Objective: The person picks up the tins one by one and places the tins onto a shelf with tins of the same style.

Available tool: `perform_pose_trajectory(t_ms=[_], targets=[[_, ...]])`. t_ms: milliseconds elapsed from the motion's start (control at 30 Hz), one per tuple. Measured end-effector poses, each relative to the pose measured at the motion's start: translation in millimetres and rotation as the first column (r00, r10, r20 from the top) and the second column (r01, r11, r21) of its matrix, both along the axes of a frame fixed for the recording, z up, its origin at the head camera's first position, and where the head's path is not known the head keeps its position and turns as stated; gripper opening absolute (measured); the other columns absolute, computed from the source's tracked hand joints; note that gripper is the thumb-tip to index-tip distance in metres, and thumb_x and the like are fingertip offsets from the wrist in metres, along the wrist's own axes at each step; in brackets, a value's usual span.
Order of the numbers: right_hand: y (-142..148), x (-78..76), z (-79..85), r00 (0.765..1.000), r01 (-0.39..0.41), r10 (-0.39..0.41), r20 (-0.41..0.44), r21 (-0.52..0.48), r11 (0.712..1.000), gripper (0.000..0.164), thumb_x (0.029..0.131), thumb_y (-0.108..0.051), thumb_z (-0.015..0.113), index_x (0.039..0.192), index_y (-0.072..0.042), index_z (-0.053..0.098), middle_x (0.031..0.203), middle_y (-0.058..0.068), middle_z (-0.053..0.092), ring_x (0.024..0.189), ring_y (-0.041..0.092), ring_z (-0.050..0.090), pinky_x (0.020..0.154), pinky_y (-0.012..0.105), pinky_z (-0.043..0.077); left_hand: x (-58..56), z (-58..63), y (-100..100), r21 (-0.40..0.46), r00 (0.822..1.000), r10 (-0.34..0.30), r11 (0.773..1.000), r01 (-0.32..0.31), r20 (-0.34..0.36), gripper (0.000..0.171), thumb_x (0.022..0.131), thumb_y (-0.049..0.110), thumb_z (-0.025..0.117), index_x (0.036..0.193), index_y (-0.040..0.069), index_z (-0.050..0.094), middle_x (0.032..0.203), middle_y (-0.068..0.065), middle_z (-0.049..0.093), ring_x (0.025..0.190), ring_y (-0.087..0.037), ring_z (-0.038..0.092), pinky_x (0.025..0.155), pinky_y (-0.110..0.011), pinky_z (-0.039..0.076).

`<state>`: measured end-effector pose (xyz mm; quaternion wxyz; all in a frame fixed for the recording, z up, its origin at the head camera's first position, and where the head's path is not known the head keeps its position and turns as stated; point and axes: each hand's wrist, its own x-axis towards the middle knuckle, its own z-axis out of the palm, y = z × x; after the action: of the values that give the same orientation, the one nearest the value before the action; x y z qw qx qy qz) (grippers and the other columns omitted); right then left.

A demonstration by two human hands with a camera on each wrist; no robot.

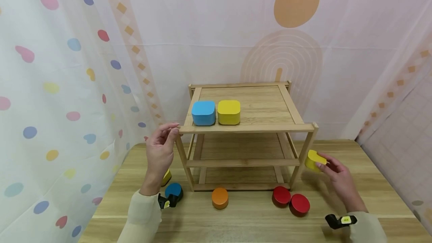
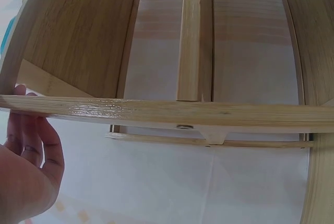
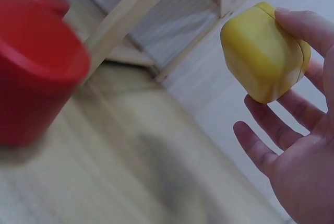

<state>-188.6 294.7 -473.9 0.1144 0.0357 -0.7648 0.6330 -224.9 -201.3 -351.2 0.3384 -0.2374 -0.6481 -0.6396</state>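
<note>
A three-tier wooden shelf stands on the table. At its top left front corner my left hand grips the frame, and the left wrist view shows the fingers at the wooden rail. To the right of the shelf, my right hand pinches a yellow rounded-square tin between thumb and fingers. In the right wrist view this yellow tin is held above the table. A blue rounded-square tin and another yellow tin sit side by side on the top tier.
Before the shelf lie an orange round tin and two red round tins close together. A blue round tin and a partly hidden yellow tin are near my left wrist. A patterned curtain hangs behind.
</note>
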Motion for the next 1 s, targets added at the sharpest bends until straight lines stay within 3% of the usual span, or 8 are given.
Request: perform_pose_trajectory(t_ms=[200, 400, 600, 767, 1000], targets=[[-3, -0.9, 12.4, 0.998, -0.003, 0.000, -0.057, -0.057, 0.998, 0.038, 0.099, -0.013, 0.062, 0.136, -0.007, 0.058, 0.110, -0.017, 0.062, 0.094, -0.002, 0.059, 0.080, 0.010, 0.049, 0.4, 0.2, 0, 0.023, 1.000, -0.031, 0.999, 0.031, 0.004, 0.016, 0.096, -0.003, 0.059, 0.110, -0.010, 0.065, 0.090, 0.005, 0.069, 0.069, -0.010, 0.059, 0.055, -0.020, 0.034], [-5, -0.7, 25.7, 0.996, -0.003, -0.004, -0.087, -0.075, 0.997, 0.036, 0.099, -0.009, 0.061, 0.135, -0.010, 0.060, 0.108, -0.017, 0.063, 0.093, -0.002, 0.059, 0.078, 0.010, 0.049, 2.0, 2.0, 1, 0.033, 0.999, -0.031, 0.999, 0.031, 0.023, 0.016, 0.095, -0.006, 0.059, 0.110, -0.008, 0.066, 0.087, 0.004, 0.069, 0.062, -0.009, 0.052, 0.054, -0.020, 0.033], [-6, 1.4, 38.0, 0.989, -0.022, 0.000, -0.151, -0.143, 0.990, 0.035, 0.098, -0.002, 0.059, 0.133, -0.009, 0.061, 0.113, -0.014, 0.062, 0.094, -0.002, 0.059, 0.077, 0.011, 0.049, 1.8, 1.2, 0, 0.039, 0.999, -0.039, 0.999, 0.038, 0.035, 0.016, 0.095, -0.005, 0.059, 0.110, -0.010, 0.065, 0.088, 0.004, 0.070, 0.074, -0.013, 0.063, 0.058, -0.019, 0.038], [-8, 1.2, 51.4, 0.982, -0.059, 0.015, -0.187, -0.233, 0.971, 0.034, 0.099, 0.000, 0.057, 0.131, -0.009, 0.062, 0.117, -0.010, 0.061, 0.096, 0.000, 0.060, 0.078, 0.012, 0.049, 2.5, 2.0, 0, 0.034, 0.999, -0.037, 0.999, 0.036, 0.040, 0.017, 0.096, -0.004, 0.059, 0.110, -0.011, 0.064, 0.090, 0.004, 0.071, 0.076, -0.012, 0.064, 0.060, -0.019, 0.040], [-8, -0.4, 73.4, 0.961, -0.137, 0.063, -0.267, -0.268, 0.954, 0.035, 0.099, 0.003, 0.054, 0.133, -0.003, 0.059, 0.118, -0.005, 0.061, 0.100, 0.003, 0.061, 0.082, 0.013, 0.050, 2.8, 3.7, 0, 0.020, 0.999, -0.024, 1.000, 0.023, 0.047, 0.018, 0.096, -0.003, 0.060, 0.111, -0.013, 0.062, 0.089, 0.004, 0.070, 0.077, -0.012, 0.065, 0.061, -0.019, 0.042]])
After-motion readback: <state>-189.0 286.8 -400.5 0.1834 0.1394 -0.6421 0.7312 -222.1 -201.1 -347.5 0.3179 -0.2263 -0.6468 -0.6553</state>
